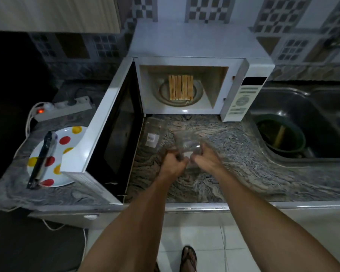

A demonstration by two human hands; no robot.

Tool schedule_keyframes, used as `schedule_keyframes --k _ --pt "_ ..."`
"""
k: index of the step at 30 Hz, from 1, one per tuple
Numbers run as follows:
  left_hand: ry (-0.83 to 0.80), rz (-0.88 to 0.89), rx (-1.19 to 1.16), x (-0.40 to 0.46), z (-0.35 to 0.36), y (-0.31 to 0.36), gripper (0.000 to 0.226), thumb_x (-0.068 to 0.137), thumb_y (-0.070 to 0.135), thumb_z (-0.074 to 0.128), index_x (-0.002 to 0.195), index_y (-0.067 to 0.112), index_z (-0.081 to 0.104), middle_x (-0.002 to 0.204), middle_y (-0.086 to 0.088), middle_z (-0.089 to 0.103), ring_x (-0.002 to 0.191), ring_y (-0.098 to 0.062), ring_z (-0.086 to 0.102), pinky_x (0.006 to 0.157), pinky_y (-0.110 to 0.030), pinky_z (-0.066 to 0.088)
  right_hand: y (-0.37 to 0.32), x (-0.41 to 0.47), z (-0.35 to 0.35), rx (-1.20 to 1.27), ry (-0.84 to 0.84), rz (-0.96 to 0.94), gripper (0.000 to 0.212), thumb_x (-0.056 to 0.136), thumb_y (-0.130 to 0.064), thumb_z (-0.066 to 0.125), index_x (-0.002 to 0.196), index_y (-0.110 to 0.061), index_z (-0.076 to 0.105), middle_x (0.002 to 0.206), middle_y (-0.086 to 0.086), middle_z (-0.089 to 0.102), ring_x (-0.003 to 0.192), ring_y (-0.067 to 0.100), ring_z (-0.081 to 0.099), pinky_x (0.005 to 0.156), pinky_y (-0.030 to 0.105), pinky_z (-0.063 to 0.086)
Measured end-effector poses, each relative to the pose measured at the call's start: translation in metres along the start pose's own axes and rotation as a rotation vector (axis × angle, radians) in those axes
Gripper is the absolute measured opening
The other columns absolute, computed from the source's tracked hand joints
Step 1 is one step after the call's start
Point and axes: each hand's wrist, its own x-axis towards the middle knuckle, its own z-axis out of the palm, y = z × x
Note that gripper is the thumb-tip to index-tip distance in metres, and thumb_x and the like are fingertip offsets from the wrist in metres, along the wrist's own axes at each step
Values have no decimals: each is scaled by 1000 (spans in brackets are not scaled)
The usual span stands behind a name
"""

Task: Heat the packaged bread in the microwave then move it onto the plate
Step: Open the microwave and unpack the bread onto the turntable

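Currently: bread (181, 87) unwrapped on microwave (192, 55) turntable, door open; left hand (173, 160) and right hand (205, 157) close together, both gripping clear wrapper (186, 143) above tabletop (234, 154); dotted plate (67, 134) left of door. Advised: discard wrapper, shut door firmly before heating

glossy veined stone counter (234, 154), shiny metal sink (302, 107), crinkly clear plastic wrapper (186, 142)
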Motion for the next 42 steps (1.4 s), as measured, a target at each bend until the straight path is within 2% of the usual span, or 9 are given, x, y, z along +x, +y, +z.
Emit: schedule_keyframes --k 5,9,13,17,30,34,37,40,42 --pt "100 -96 -29 -9 -10 -2 26 84 10 71 107 2 67 101 -6 69 99 -23 66 87 -31 52 4 -4 26 -6 59 57 65 79 -35 75 138 -27 49 126 -3 64 112 23 61 93 33 51" --pt "159 -186 19 -10 -20 -9 13 82 16 72 94 12 72 98 -6 72 90 -26 69 81 -30 55 17 -5 37 -102 27 130 34 79 -51 71 107 -31 71 97 -5 74 90 22 70 79 31 55" --pt "141 -245 -3 4 -19 -26 7 75 14 70 73 11 65 90 -14 75 80 -30 73 78 -45 61 29 -3 43 116 64 209 14 76 -26 80 88 -20 76 64 -2 72 64 22 72 73 47 62" --pt "119 -249 -27 9 -19 -34 12 80 12 69 68 12 65 83 -15 75 73 -32 73 74 -47 62 17 -15 37 268 56 309 20 78 2 76 97 0 71 63 9 67 52 19 65 59 34 61" --pt "60 -257 16 15 -26 -28 14 67 6 76 80 4 70 80 -18 74 72 -31 73 67 -47 62 0 -15 27 382 -23 411 12 80 6 77 87 -2 71 76 11 71 65 20 66 64 31 62" --pt "-29 -247 101 14 -37 -6 34 75 23 79 103 6 69 93 -13 74 78 -29 73 74 -44 62 -4 -16 22 231 -71 420 19 85 -12 76 100 -1 73 84 13 74 76 24 72 77 40 63" --pt "102 -181 284 17 -55 16 44 85 35 70 117 6 63 113 -11 66 104 -30 66 85 -30 52 -16 -16 14 -30 -63 357 42 85 -40 73 113 -9 69 98 11 75 86 26 73 81 42 62" --pt "391 -66 501 24 -72 35 43 90 41 59 120 10 62 123 -14 62 113 -35 60 90 -38 53 -33 -9 5 -306 -32 263 109 67 -78 60 153 -17 34 147 13 51 126 34 55 101 42 49" --pt "475 48 590 35 -79 39 56 88 45 60 133 12 53 132 -16 54 121 -36 53 94 -43 51 -45 -4 4 -346 7 206 121 65 -83 57 158 -20 12 161 15 30 140 38 39 110 48 40"
